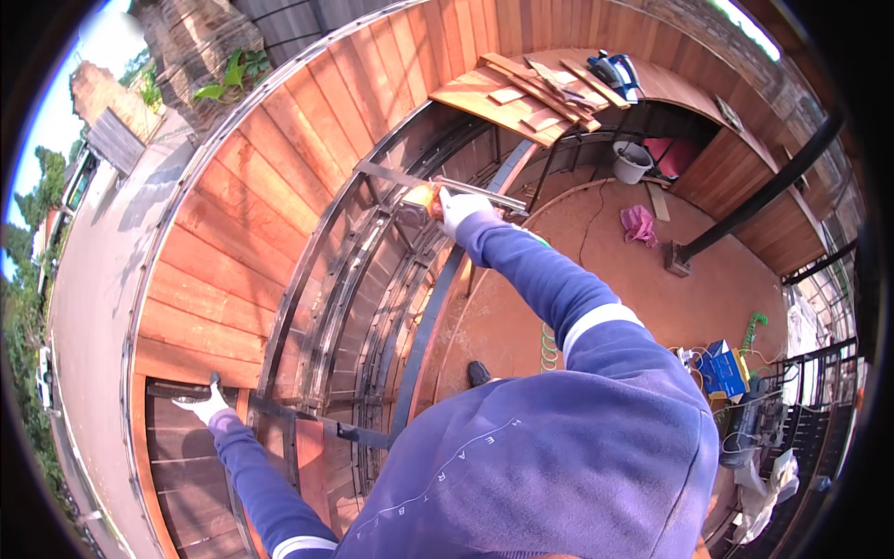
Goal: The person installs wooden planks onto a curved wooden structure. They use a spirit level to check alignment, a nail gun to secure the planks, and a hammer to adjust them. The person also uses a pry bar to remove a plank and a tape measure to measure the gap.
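Observation:
My right hand (463, 211), in a white glove, is closed on an orange-and-silver nail gun (430, 196) with a long metal magazine, held above the curved metal framework (317, 279). My left hand (200, 405), also gloved, is at the lower left with fingers apart on a dark edge just below the last wooden board (200, 354) of the curved panel (289, 158); its fingertips are hard to make out. Beside it is a rectangular opening (186, 475) in the boards, with darker planks inside.
Loose boards (521, 88) and a blue tool (615, 74) lie on a shelf at the back. A grey bucket (629, 160), pink cloth (638, 224), black post (745, 205), blue-yellow machine (724, 371) and green coiled hose (756, 326) are on the right. A paved path (112, 279) runs outside at left.

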Tool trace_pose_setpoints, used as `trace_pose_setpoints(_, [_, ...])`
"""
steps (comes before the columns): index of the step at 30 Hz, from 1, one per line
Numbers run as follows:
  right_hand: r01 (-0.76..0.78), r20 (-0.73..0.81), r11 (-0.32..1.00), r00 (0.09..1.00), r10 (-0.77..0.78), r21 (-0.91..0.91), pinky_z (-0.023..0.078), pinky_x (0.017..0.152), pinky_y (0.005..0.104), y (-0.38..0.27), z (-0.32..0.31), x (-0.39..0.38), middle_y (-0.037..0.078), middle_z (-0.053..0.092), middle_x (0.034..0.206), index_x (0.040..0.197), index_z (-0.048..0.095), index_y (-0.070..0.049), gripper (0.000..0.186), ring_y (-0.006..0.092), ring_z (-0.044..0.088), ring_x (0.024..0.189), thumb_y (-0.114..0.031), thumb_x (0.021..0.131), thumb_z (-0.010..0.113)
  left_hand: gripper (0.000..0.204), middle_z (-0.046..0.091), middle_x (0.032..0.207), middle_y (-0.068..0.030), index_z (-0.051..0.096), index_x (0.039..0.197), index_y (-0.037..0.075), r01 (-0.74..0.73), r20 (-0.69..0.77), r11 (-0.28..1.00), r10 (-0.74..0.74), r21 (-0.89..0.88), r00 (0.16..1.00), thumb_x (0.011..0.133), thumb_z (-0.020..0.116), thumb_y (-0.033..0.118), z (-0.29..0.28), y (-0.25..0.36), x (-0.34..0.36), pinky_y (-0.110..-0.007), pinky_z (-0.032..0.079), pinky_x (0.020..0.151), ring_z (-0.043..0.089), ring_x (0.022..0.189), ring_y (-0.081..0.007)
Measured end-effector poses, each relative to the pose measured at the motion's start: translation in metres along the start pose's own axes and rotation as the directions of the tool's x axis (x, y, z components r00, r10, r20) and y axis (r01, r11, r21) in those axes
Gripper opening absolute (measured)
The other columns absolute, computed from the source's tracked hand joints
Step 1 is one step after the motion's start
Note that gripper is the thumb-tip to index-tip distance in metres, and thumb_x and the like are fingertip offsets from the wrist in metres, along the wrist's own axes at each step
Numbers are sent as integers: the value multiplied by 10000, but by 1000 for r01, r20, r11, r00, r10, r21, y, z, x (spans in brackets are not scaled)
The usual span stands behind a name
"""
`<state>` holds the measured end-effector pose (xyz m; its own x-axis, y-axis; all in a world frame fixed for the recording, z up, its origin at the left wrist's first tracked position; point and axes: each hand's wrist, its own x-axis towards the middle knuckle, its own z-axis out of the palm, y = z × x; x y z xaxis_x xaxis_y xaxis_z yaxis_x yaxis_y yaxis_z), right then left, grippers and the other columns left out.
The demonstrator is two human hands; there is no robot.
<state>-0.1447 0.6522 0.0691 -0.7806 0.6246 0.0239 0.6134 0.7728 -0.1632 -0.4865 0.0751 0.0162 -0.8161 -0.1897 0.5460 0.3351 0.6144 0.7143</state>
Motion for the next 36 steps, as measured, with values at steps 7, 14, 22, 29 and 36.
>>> trace_pose_setpoints(7, [55, -40, 997, 998, -58, -57, 533, 685, 455, 46, 65, 14, 185, 707, 878, 1272, 502, 24, 425, 318, 703, 777, -191, 906, 488, 1304, 448, 1445, -173, 45, 1556, 129, 225, 74, 972, -220, -67, 973, 618, 948, 210, 6, 35, -7, -486, 488, 1020, 529, 1209, -332])
trace_pose_setpoints(14, [53, -78, 983, 995, -68, -174, 446, 818, 500, 37, 84, 20, 184, 685, 1007, 1323, 488, 38, 566, 347, 653, 881, -275, 859, 574, 1394, 413, 1496, -169, 44, 1565, 154, 80, -1, 960, -83, 269, 997, 535, 977, 264, 3, -30, 23, -468, 374, 1116, 446, 1331, -376])
trace_pose_setpoints(22, [110, -48, 993, 993, -112, -33, 381, 980, 545, 68, 46, -29, 161, 601, 1221, 1380, 491, -81, 660, 342, 563, 1106, -386, 819, 657, 1251, 426, 1448, -196, 149, 1525, 87, 207, 71, 978, -206, -17, 976, 576, 959, 184, 36, 22, 12, -495, 483, 1039, 524, 1218, -343])
trace_pose_setpoints(29, [156, -223, 985, 960, -167, -70, 278, 1089, 566, 85, 46, -80, 166, 511, 1320, 1391, 490, -95, 651, 348, 424, 1287, -389, 833, 650, 908, 563, 1352, -202, 388, 1460, 31, 243, 6, 916, -258, 319, 966, 748, 855, 344, -19, -5, -47, -418, 477, 1012, 590, 1191, -319])
trace_pose_setpoints(36, [378, -474, 919, 833, -286, 111, 276, 1100, 579, 57, 55, -151, 160, 492, 1323, 1313, 544, -86, 616, 365, 400, 1312, -220, 742, 730, 611, 552, 1307, -193, 510, 1348, 5, 89, 335, 989, -122, 115, 934, 766, 694, -26, -47, 180, -296, -393, 411, 1064, 556, 1200, -311])
